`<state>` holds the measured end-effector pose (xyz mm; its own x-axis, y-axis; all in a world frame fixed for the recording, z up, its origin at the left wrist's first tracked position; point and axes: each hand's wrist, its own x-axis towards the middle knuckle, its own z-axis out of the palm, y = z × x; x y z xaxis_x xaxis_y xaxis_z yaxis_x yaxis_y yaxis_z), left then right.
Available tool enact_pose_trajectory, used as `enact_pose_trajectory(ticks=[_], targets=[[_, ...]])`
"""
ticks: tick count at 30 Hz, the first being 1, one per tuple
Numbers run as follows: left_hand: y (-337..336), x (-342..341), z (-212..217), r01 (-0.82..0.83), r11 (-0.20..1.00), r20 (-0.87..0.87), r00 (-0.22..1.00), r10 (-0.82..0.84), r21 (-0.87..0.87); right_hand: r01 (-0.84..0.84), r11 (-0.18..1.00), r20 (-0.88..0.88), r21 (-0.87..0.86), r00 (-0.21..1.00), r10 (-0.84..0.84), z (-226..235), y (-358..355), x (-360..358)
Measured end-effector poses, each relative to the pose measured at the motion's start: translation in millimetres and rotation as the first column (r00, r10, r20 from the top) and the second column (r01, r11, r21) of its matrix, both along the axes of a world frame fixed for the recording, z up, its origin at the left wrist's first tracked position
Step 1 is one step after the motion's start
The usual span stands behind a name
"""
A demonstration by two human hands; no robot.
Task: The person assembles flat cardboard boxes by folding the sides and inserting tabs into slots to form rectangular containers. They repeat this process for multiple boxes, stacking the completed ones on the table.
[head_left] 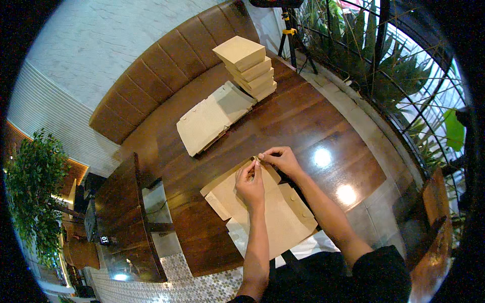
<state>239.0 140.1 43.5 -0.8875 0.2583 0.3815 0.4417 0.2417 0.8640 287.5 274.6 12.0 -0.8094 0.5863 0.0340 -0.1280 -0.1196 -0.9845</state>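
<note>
A brown cardboard box blank [278, 217] lies unfolded on the wooden table [323, 136] in front of me, its near end reaching the table's edge by my body. My left hand [249, 187] is over its far part, thumb and fingers pinching a small flap at the far edge. Close beside it, my right hand [283, 160] comes in from the right and pinches the same edge with thumb and forefinger. The fingertips nearly meet, and they hide most of the flap. Side flaps with small round cuts show on the blank's right.
Beyond the blank lies a pile of flat cardboard blanks [214, 116]. Behind it rises a stack of folded boxes [245, 60]. A brown padded bench [172, 65] runs along the far side. Another dark table [124, 222] stands left; a black tripod [289, 40] stands beyond the table.
</note>
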Motion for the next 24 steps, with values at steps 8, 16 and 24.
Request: enact_pose_trajectory(ticks=[8,16,24], targets=[[-1,0,1,0.044,0.999,0.13,0.991,-0.043,-0.001,0.024,1.0,-0.006,-0.01,1.0,-0.024,1,-3,-2],[-1,3,5,0.042,0.997,0.12,0.992,-0.034,-0.071,0.05,0.999,0.028,0.018,0.998,-0.051,-1,-5,-4],[1,-10,-5,0.111,0.976,0.33,0.929,-0.17,0.19,0.049,0.995,0.059,0.091,0.997,-0.055,3,-2,-1]])
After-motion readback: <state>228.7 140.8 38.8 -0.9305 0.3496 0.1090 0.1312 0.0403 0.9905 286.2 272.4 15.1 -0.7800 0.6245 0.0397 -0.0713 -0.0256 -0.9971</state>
